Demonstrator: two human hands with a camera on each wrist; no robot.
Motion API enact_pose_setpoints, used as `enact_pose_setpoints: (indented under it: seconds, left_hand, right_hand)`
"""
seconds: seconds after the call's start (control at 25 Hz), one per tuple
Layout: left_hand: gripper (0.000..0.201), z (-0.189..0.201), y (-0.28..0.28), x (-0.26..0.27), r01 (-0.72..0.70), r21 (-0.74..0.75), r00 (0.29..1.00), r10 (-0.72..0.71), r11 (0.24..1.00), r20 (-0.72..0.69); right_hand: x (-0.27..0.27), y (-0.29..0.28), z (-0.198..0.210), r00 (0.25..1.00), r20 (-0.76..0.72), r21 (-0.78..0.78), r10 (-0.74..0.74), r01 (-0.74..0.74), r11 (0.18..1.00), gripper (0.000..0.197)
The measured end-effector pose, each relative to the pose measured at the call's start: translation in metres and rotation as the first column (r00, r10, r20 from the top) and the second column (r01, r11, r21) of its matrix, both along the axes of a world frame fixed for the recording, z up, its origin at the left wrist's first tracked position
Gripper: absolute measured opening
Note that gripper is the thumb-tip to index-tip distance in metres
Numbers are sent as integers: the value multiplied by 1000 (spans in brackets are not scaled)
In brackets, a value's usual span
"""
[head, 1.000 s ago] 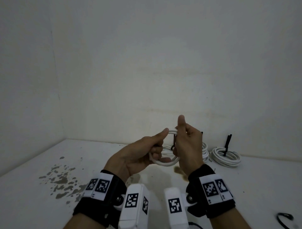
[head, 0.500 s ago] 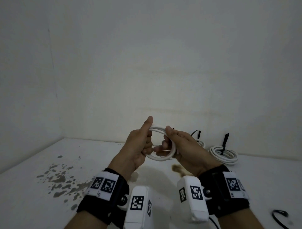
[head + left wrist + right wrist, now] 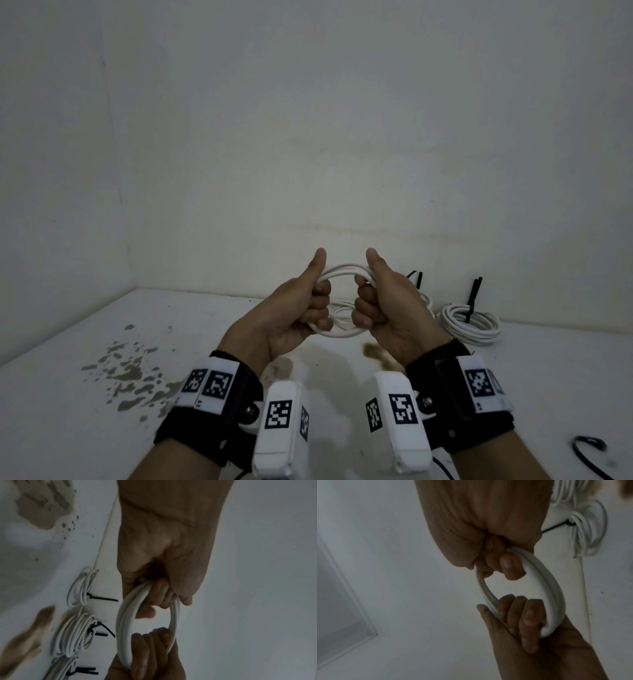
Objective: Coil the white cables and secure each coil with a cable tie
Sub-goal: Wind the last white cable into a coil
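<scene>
I hold a small coil of white cable point(image 3: 342, 270) upright above the white table, in front of the back wall. My left hand point(image 3: 318, 305) grips its left side with the fingers curled through the loop and the thumb pointing up. My right hand point(image 3: 364, 305) grips the right side the same way. In the left wrist view the coil point(image 3: 123, 622) runs from my left fingers point(image 3: 161, 595) down to my right hand point(image 3: 149, 655). In the right wrist view the coil point(image 3: 544, 588) spans my right fingers point(image 3: 506, 563) and left hand point(image 3: 522, 622).
Tied white coils lie along the back wall: one coil point(image 3: 471, 323) with a black tie point(image 3: 474, 294) sticking up, and another point(image 3: 426, 299) behind my right hand. A loose black cable tie point(image 3: 589, 452) lies at the near right. Brown stains point(image 3: 130, 373) mark the table at left.
My right hand has turned from holding the coil's top to gripping its right side. My left hand now grips the left side. Both thumbs point up and the loop stands between them.
</scene>
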State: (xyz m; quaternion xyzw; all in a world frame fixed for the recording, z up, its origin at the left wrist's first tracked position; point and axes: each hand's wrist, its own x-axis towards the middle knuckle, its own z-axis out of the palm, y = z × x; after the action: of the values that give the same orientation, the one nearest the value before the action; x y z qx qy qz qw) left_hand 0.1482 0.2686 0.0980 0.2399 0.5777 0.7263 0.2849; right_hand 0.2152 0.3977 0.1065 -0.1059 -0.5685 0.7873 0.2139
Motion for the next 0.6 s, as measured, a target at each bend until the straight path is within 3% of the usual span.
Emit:
enact_pose_setpoints:
  seconds: [0.24, 0.44, 0.52, 0.6]
  left_hand:
    - [49, -8, 5, -9, -45, -102, 984, 27, 994, -174]
    - [36, -4, 10, 4, -74, -29, 997, 74, 997, 15]
    - [41, -6, 15, 9, -85, -79, 996, 87, 993, 17]
    - [44, -13, 23, 16, -141, -142, 989, 133, 980, -67]
  right_hand:
    - [1, 2, -11, 996, -13, 150, -85, 86, 985, 44]
    - [4, -1, -25, 994, 11, 174, -111, 108, 979, 38]
    - [11, 2, -29, 993, 47, 182, -104, 94, 979, 40]
    - [21, 11, -33, 992, 107, 222, -70, 45, 974, 44]
